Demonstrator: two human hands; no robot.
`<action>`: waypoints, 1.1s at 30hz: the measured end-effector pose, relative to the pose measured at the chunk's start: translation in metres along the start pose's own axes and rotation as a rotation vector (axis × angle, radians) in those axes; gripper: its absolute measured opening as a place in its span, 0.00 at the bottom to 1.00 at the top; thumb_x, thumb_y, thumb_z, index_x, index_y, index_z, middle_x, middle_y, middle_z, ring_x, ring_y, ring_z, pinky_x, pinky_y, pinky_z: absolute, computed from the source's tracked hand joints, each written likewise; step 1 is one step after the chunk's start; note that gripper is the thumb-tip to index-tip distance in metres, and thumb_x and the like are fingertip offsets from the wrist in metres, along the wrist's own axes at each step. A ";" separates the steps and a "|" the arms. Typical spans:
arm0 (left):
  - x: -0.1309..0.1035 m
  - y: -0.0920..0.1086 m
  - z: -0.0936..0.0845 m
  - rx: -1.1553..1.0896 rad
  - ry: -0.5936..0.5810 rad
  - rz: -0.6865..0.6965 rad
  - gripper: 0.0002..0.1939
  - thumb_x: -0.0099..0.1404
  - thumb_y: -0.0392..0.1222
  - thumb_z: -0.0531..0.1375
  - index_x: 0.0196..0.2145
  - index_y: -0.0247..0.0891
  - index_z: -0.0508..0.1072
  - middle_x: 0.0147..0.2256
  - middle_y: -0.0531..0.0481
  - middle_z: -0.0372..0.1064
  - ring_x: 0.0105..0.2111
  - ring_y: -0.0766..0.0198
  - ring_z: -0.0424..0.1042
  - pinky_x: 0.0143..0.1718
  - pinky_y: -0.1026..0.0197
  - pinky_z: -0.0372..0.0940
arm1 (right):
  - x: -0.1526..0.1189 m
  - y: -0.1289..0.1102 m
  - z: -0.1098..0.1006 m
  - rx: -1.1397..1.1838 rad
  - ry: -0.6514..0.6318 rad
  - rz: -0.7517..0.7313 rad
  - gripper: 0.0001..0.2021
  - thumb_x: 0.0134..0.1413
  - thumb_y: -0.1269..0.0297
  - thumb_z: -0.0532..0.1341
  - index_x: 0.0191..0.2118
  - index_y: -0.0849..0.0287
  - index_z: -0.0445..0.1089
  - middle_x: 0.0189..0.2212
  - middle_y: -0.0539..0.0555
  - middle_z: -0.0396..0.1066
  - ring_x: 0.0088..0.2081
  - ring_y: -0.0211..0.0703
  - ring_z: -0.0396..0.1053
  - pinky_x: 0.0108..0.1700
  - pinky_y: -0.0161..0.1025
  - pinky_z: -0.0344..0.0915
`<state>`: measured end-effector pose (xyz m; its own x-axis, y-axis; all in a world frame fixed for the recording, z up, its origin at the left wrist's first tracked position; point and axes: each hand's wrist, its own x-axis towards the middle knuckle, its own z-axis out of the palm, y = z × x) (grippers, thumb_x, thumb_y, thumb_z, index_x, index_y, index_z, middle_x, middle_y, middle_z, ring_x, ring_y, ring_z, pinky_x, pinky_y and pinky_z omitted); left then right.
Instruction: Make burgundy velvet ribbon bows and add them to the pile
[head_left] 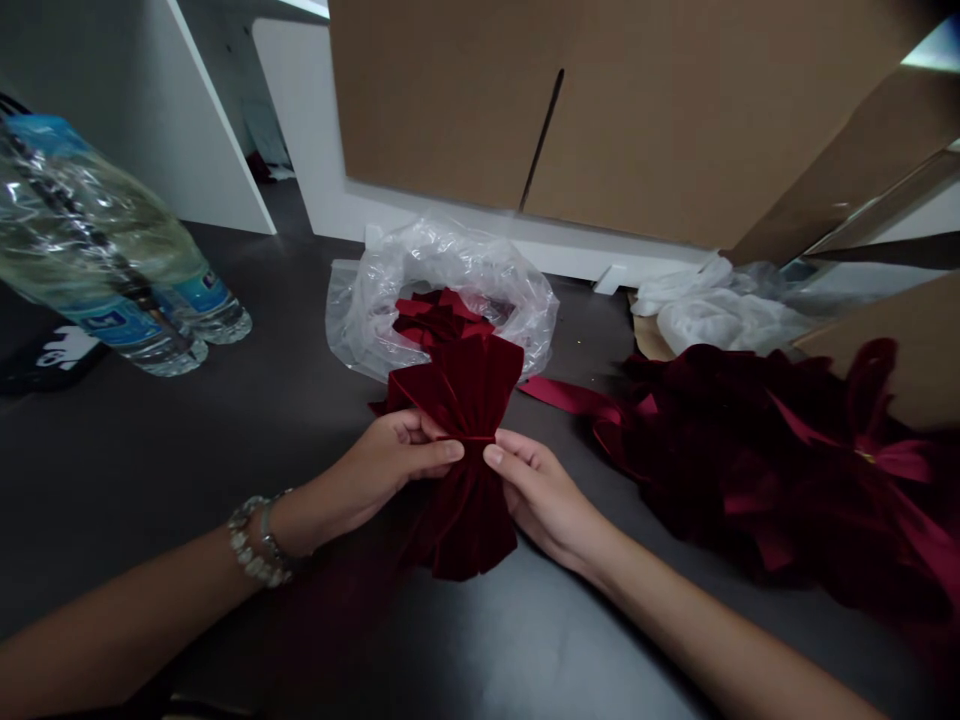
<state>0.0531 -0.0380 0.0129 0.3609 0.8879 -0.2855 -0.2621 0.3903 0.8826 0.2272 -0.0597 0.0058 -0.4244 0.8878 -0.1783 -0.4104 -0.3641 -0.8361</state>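
A dark red velvet bow (469,390), gathered narrow at its middle, is held above the dark table between both hands. My left hand (401,460) pinches the gathered middle from the left, thumb on top. From the right, my right hand (532,485) grips the same middle with its thumb near the left one. The bow's pleats fan out above and below the fingers. Just behind it lies an open clear plastic bag (517,290) with red velvet pieces (435,315) inside.
A large pile of dark red bows (720,450) lies at the right, beside crumpled white plastic (735,315). Wrapped water bottles (135,260) and a black item (56,360) are at the left. Cardboard (600,120) stands along the back of the table (300,430).
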 end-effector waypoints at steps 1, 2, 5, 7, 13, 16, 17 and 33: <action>0.001 -0.001 -0.001 -0.003 -0.012 -0.008 0.14 0.47 0.40 0.72 0.28 0.34 0.71 0.28 0.54 0.70 0.29 0.69 0.69 0.34 0.64 0.64 | 0.000 0.000 0.000 0.005 -0.012 0.001 0.12 0.50 0.58 0.66 0.39 0.58 0.75 0.35 0.53 0.76 0.36 0.40 0.72 0.45 0.40 0.65; 0.001 -0.001 -0.002 0.001 -0.028 -0.015 0.15 0.48 0.40 0.72 0.30 0.34 0.72 0.28 0.53 0.70 0.30 0.68 0.69 0.34 0.64 0.64 | 0.000 0.000 0.001 0.012 -0.028 0.003 0.12 0.50 0.58 0.66 0.40 0.58 0.75 0.36 0.53 0.76 0.37 0.40 0.72 0.46 0.40 0.65; 0.001 -0.002 -0.003 0.033 -0.076 -0.025 0.16 0.49 0.41 0.71 0.35 0.35 0.73 0.30 0.53 0.70 0.30 0.67 0.70 0.33 0.64 0.65 | -0.001 0.000 0.001 0.032 -0.076 0.025 0.13 0.51 0.57 0.65 0.40 0.58 0.74 0.37 0.54 0.76 0.38 0.40 0.72 0.46 0.40 0.65; 0.000 -0.002 -0.003 0.045 -0.081 -0.028 0.16 0.49 0.41 0.71 0.34 0.35 0.73 0.30 0.52 0.71 0.31 0.66 0.70 0.34 0.63 0.65 | -0.001 0.000 0.002 0.034 -0.083 0.045 0.13 0.51 0.56 0.66 0.40 0.58 0.74 0.38 0.54 0.76 0.38 0.40 0.72 0.47 0.40 0.65; 0.000 -0.004 -0.003 0.022 -0.092 -0.035 0.15 0.48 0.43 0.71 0.30 0.35 0.73 0.29 0.53 0.70 0.31 0.66 0.70 0.35 0.63 0.66 | -0.002 0.001 0.003 0.071 -0.114 0.109 0.17 0.50 0.54 0.66 0.43 0.57 0.73 0.39 0.54 0.75 0.40 0.39 0.72 0.49 0.39 0.65; 0.001 -0.004 -0.003 0.022 -0.091 -0.008 0.15 0.47 0.43 0.72 0.28 0.34 0.72 0.27 0.53 0.69 0.28 0.68 0.69 0.33 0.64 0.66 | -0.001 0.002 0.002 0.127 -0.104 0.120 0.18 0.48 0.55 0.68 0.44 0.56 0.73 0.40 0.53 0.75 0.39 0.37 0.72 0.47 0.35 0.65; 0.001 -0.004 -0.002 0.017 -0.097 0.004 0.15 0.47 0.43 0.72 0.29 0.34 0.72 0.27 0.53 0.69 0.28 0.68 0.69 0.33 0.65 0.66 | -0.001 0.003 0.002 0.146 -0.101 0.132 0.18 0.47 0.56 0.68 0.44 0.57 0.73 0.39 0.53 0.75 0.38 0.36 0.72 0.45 0.33 0.66; -0.001 -0.008 -0.003 0.326 0.058 0.133 0.14 0.57 0.51 0.64 0.39 0.42 0.77 0.41 0.50 0.76 0.47 0.54 0.70 0.51 0.57 0.60 | -0.004 0.001 0.006 -0.187 0.117 0.034 0.14 0.52 0.52 0.63 0.38 0.57 0.72 0.36 0.51 0.73 0.39 0.40 0.70 0.45 0.38 0.64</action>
<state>0.0518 -0.0412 0.0047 0.2893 0.9415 -0.1727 -0.0006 0.1806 0.9835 0.2236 -0.0650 0.0091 -0.3346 0.9064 -0.2576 -0.2363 -0.3454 -0.9082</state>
